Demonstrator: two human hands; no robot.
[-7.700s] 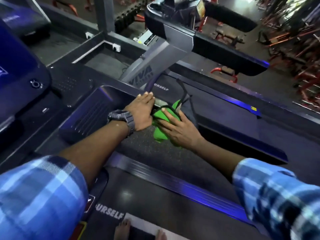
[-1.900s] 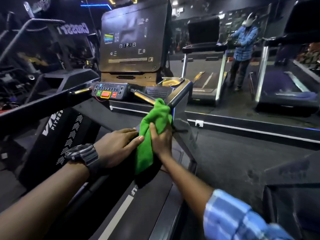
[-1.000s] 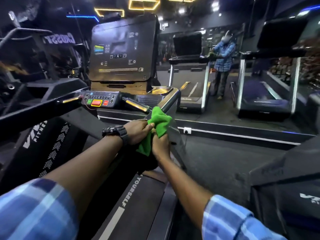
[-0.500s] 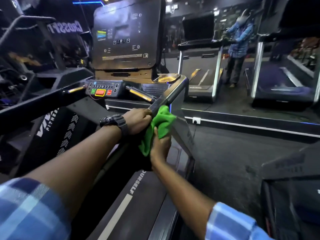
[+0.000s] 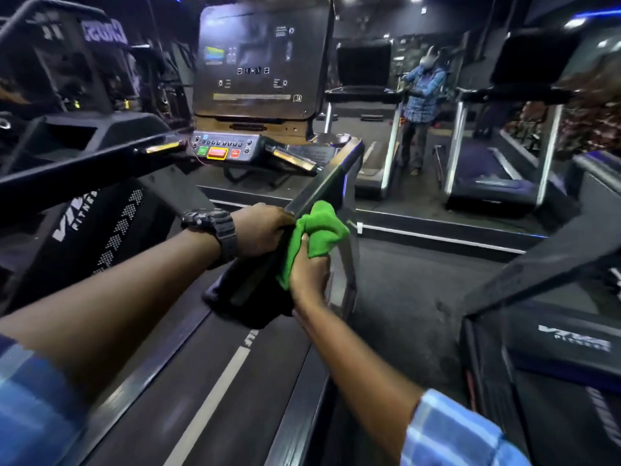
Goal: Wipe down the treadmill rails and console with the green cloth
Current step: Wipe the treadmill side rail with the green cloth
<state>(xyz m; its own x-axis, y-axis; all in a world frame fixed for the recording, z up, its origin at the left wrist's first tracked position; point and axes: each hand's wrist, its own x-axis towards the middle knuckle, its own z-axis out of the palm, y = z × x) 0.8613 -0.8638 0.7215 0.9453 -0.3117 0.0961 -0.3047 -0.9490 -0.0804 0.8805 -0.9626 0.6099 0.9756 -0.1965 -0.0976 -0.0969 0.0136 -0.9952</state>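
The green cloth [image 5: 317, 232] is bunched over the treadmill's right rail [image 5: 322, 188], about halfway along it. My right hand [image 5: 307, 270] grips the cloth from below and holds it against the rail's outer side. My left hand [image 5: 258, 228], with a dark watch on the wrist, is curled over the same rail just left of the cloth. The console [image 5: 258, 62] with its dark screen stands ahead, and a button panel [image 5: 223, 149] with green and red keys sits under it. The left rail [image 5: 84, 169] runs across the left side.
The treadmill belt [image 5: 215, 391] with a white stripe lies below my arms. Another treadmill [image 5: 551, 348] stands close on the right. A mirror ahead reflects a person in a blue checked shirt [image 5: 421, 95] and more treadmills. Dark floor [image 5: 413, 280] lies between the machines.
Over the last second both hands stayed on the right rail with the cloth. The cloth and my right hand shifted slightly along the rail. The view swayed and moved a little closer.
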